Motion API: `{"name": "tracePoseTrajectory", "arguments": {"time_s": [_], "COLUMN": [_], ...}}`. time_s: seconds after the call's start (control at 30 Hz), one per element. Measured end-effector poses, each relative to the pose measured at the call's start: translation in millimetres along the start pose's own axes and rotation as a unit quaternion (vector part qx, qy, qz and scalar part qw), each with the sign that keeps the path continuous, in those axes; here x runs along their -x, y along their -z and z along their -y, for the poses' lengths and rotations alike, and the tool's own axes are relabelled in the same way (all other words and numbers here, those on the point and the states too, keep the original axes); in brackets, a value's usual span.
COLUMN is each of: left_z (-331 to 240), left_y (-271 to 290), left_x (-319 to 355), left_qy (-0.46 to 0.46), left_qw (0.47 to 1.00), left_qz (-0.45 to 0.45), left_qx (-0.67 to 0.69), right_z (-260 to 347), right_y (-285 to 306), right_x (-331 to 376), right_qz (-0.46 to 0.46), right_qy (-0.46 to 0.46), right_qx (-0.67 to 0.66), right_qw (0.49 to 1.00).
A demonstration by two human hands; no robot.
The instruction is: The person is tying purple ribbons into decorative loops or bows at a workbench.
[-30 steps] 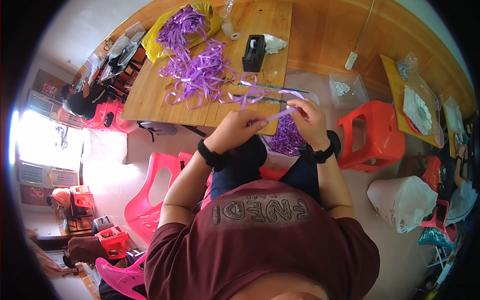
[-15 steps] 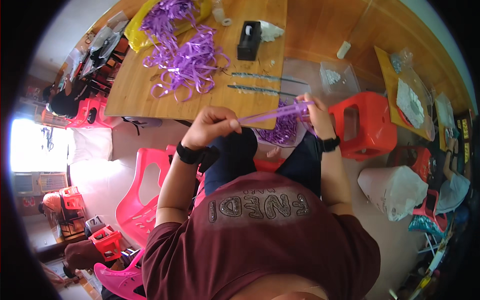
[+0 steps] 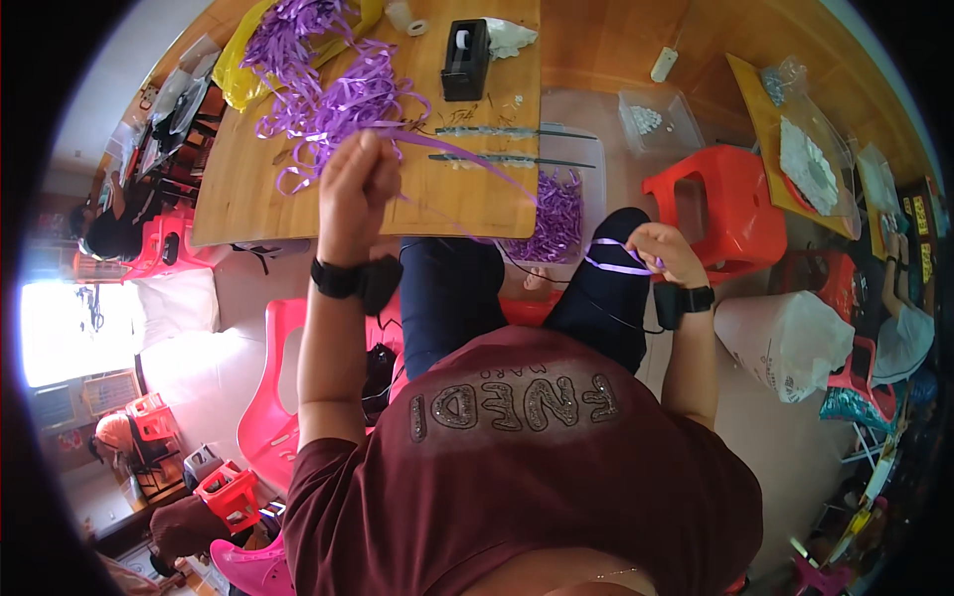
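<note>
My left hand (image 3: pixel 360 189) is raised over the table's near edge, its fingers closed on a purple ribbon (image 3: pixel 467 154) that arcs down to the right. Over my right thigh, my right hand (image 3: pixel 668 252) pinches a looped purple ribbon (image 3: pixel 606 266); whether both hands hold one same length I cannot tell. Beyond my left hand lies a tangled heap of purple ribbons (image 3: pixel 343 94), spilling from a yellow plastic bag (image 3: pixel 236 74). Between my knees and the table, a clear plastic bin (image 3: pixel 596 189) holds many short purple ribbon pieces (image 3: pixel 549 214).
On the wooden table (image 3: pixel 238 204) stand a black tape dispenser (image 3: pixel 464 74) and a tape roll (image 3: pixel 417 27). Two thin dark strips (image 3: pixel 566 133) jut past its right edge over the bin. A red stool (image 3: pixel 730 214) and a white sack (image 3: pixel 780 338) stand at right.
My hands have moved apart: the left up toward the ribbon heap, the right down and rightward to my thigh. The ribbon stretched between them now hangs loose in curves.
</note>
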State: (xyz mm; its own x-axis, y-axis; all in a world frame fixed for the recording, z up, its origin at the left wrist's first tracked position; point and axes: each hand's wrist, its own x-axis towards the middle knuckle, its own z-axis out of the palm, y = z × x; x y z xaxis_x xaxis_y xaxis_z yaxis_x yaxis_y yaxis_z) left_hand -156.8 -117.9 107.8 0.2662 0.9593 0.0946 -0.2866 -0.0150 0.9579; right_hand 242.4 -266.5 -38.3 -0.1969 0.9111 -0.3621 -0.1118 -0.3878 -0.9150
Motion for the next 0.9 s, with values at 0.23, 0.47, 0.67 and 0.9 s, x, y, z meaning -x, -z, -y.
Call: {"name": "tracePoseTrajectory", "arguments": {"time_s": [0.23,0.47,0.67,0.9], "left_z": [-32,-34,-48,-91], "left_y": [-25,-74,-71,-24], "left_x": [-54,-11,6,-39], "left_qy": [0.024,0.132,0.071,-0.053], "left_qw": [0.990,0.951,0.936,0.972], "left_qz": [0.096,0.211,0.345,0.189], "left_qx": [-0.105,-0.185,-0.019,0.132], "right_z": [8,33,31,54], "right_y": [-21,-112,-133,-113], "right_x": [-10,-44,-64,-36], "right_qz": [-0.075,-0.039,-0.025,0.051], "right_qy": [0.010,0.188,0.129,0.143], "right_qx": [-0.083,0.070,0.150,-0.003], "right_qw": [0.994,0.979,0.980,0.988]}}
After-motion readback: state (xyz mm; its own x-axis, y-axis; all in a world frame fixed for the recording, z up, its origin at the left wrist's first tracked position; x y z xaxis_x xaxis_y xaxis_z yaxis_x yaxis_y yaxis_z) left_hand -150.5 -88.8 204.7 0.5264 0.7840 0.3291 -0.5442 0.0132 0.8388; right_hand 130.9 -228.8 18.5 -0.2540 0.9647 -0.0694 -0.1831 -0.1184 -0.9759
